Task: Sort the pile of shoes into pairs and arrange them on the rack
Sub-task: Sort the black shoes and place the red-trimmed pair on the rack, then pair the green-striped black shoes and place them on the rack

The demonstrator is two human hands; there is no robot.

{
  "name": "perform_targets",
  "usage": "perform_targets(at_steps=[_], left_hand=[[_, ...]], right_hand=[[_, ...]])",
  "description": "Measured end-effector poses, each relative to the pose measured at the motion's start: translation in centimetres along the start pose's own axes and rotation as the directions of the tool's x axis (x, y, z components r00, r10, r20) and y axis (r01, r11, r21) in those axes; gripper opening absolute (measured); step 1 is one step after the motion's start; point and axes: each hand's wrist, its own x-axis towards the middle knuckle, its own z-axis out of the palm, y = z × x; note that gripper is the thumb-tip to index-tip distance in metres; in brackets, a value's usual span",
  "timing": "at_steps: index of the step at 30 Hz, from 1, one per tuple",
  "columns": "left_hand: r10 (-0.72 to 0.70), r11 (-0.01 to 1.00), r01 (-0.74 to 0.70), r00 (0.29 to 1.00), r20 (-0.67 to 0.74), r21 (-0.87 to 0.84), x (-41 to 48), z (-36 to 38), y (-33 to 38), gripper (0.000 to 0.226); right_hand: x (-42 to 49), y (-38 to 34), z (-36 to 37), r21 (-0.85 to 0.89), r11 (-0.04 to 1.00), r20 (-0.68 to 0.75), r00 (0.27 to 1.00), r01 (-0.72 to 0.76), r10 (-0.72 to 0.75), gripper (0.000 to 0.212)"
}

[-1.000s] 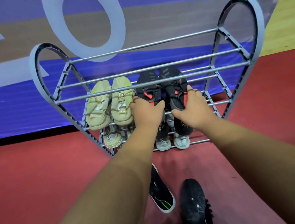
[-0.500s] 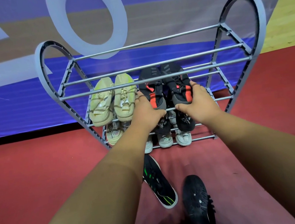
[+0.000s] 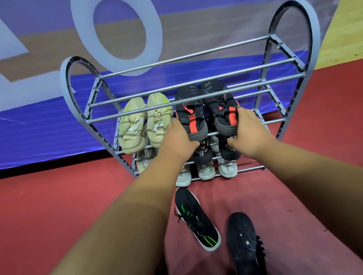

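Note:
A grey heart-sided rack (image 3: 71, 86) stands on the red floor. On its middle tier lie a pale yellow pair (image 3: 143, 121) and, to the right, two black shoes with red patches. My left hand (image 3: 179, 137) grips the heel of the left black-and-red shoe (image 3: 190, 111). My right hand (image 3: 247, 129) grips the heel of the right black-and-red shoe (image 3: 220, 107). Darker shoes (image 3: 203, 153) and white shoes (image 3: 227, 168) fill the tiers below. Near me on the floor lie a black shoe with green stripes (image 3: 196, 220) and a black studded shoe (image 3: 244, 241), sole up.
A blue and purple banner (image 3: 37, 123) hangs right behind the rack. The rack's top tier bars (image 3: 191, 79) hold no shoes. Yellow wooden floor (image 3: 349, 25) shows at the far right, red mat on both sides of the rack.
Both hands have slid the black-and-red pair a little further back on the middle tier, and their heels now sit level with the front bar. My view has shifted slightly.

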Motion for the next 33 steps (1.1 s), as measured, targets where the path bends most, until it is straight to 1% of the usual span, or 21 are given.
perform_targets(at_steps=[1,2,4,5,6,7,8,9,10,11,14,17,18,20,23,27,29,30,31,33], left_hand=[[0.026,1.000,-0.026,1.000,0.006,0.014,-0.7,-0.7,-0.1,0.054],[0.043,0.998,-0.044,0.999,0.009,0.044,-1.6,-1.3,-0.3,0.046],[0.030,0.991,-0.033,0.999,0.026,0.128,-3.6,-2.7,-0.4,0.037],[0.012,0.986,-0.020,0.999,0.049,0.165,-4.8,-3.5,-0.4,0.029],[-0.007,0.982,-0.009,0.997,0.081,0.190,-6.0,-4.3,-0.4,0.019],[-0.026,0.979,0.003,0.993,0.112,0.203,-7.2,-5.1,-0.3,0.013],[-0.034,0.978,0.004,0.989,0.141,0.207,-8.4,-5.8,-0.4,0.011],[-0.036,0.980,0.001,0.985,0.171,0.201,-9.7,-6.4,-0.5,0.014],[-0.040,0.981,0.001,0.979,0.200,0.193,-10.8,-6.9,-0.7,0.020],[-0.049,0.982,0.005,0.972,0.231,0.187,-12.0,-7.2,-0.9,0.024],[-0.092,0.987,0.042,0.937,0.337,0.154,-15.5,-7.0,-2.4,0.021],[-0.214,0.977,0.197,0.892,0.397,0.086,-18.0,-4.9,-5.3,0.027],[-0.255,0.967,0.236,0.877,0.406,0.096,-18.7,-3.9,-6.6,0.028],[-0.336,0.941,0.287,0.842,0.422,0.177,-19.8,-1.4,-9.5,0.031],[-0.481,0.870,0.346,0.749,0.456,0.350,-20.7,3.3,-13.8,0.038],[-0.589,0.802,0.431,0.682,0.434,0.413,-20.8,9.3,-18.1,0.048],[-0.611,0.787,0.460,0.677,0.410,0.411,-20.8,11.7,-19.8,0.049],[-0.606,0.790,0.461,0.685,0.404,0.404,-20.7,12.9,-20.4,0.047],[-0.588,0.804,0.454,0.700,0.405,0.384,-20.6,14.1,-20.7,0.044],[-0.538,0.842,0.439,0.722,0.435,0.312,-20.4,16.5,-20.7,0.040]], right_hand=[[-0.7,-0.3,-0.4,-0.010,1.000,0.021,0.999,-0.024,0.024,0.072],[-1.5,-0.7,-0.9,-0.031,0.998,0.046,0.997,-0.054,0.055,0.070],[-3.2,-1.6,-1.8,-0.098,0.989,0.110,0.987,-0.109,0.119,0.066],[-4.1,-2.2,-2.3,-0.108,0.985,0.144,0.979,-0.131,0.146,0.064],[-5.0,-2.8,-2.8,-0.103,0.985,0.176,0.973,-0.135,0.152,0.062],[-5.9,-3.6,-3.3,-0.102,0.988,0.201,0.971,-0.113,0.132,0.056],[-6.8,-4.4,-3.7,-0.109,0.992,0.220,0.971,-0.068,0.091,0.044],[-7.8,-5.2,-4.0,-0.124,0.992,0.231,0.971,-0.027,0.055,0.032],[-8.8,-5.9,-4.2,-0.142,0.990,0.238,0.971,0.008,0.026,0.026],[-9.9,-6.7,-4.2,-0.160,0.986,0.248,0.969,0.036,0.005,0.026],[-13.1,-8.5,-2.8,-0.165,0.983,0.318,0.948,0.079,-0.023,0.034],[-15.8,-8.6,0.7,-0.162,0.982,0.391,0.920,0.094,-0.024,0.033],[-16.5,-8.1,2.4,-0.171,0.981,0.417,0.909,0.094,-0.014,0.031],[-17.5,-6.6,5.8,-0.189,0.978,0.473,0.881,0.082,0.017,0.030],[-18.4,-3.1,10.7,-0.213,0.977,0.551,0.828,0.016,0.106,0.029],[-18.5,1.7,15.9,-0.236,0.970,0.564,0.806,-0.051,0.179,0.033],[-18.5,3.8,18.0,-0.253,0.965,0.549,0.810,-0.073,0.205,0.034],[-18.7,4.8,18.9,-0.275,0.952,0.530,0.806,-0.132,0.265,0.036],[-18.9,5.9,19.8,-0.308,0.926,0.510,0.784,-0.217,0.354,0.042],[-20.0,8.1,21.4,-0.372,0.859,0.482,0.717,-0.353,0.504,0.061]])
